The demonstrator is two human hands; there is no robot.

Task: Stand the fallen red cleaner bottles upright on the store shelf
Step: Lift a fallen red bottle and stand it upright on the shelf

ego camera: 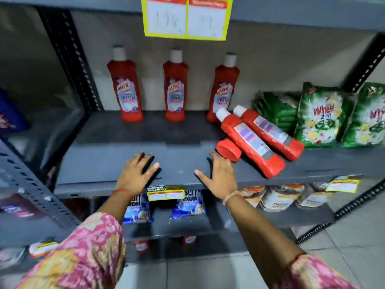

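Three red cleaner bottles with white caps stand upright at the back of the grey shelf [116, 163]: a left bottle [125, 88], a middle bottle [175, 88] and a right bottle [226, 88]. To the right, fallen bottles lie on their sides: one [252, 142] and another [273, 132] side by side, and a third [228, 150] showing only its red base. My left hand [136, 174] rests open near the shelf's front edge. My right hand [218, 176] is open too, its fingertips just beside the red base, holding nothing.
Green detergent packets [318, 117] stand at the right end of the shelf, close behind the fallen bottles. A yellow price sign [186, 17] hangs from the shelf above. Blue packets [187, 205] and pale pouches [277, 199] fill the shelf below. Dark slotted uprights [70, 59] frame the bay.
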